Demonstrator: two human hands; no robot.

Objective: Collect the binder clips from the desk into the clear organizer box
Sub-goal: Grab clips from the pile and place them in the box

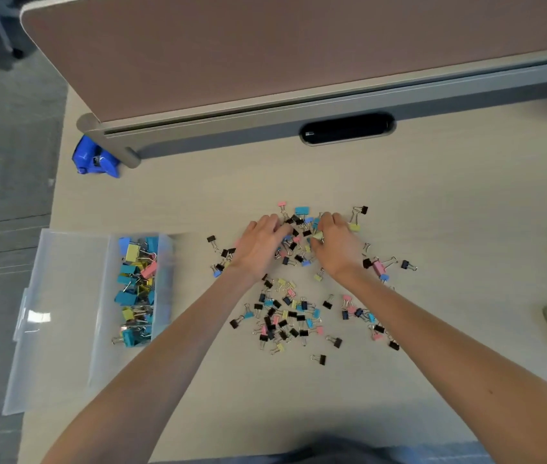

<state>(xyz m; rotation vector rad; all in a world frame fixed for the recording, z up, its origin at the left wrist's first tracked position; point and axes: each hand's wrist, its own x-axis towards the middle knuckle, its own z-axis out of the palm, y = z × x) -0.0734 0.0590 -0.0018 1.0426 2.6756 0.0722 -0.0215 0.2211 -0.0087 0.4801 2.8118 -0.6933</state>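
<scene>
Forearms stretched from the near edge to the far pile. Right grip [335, 244] pinched a yellow clip [318, 235]; left grip [260, 244] curled among loose binder clips [285, 316] (hold unclear). Overfull scoops would likely spill across the surface [432, 195] before reaching the organizer box [64, 279], far left.

A single wide-angle camera, worn on the person's head, is looking forward and steeply down on the desk [432, 202] from close above, taking in the partition [265, 55] along its far edge and the floor [4, 145] at left.
</scene>
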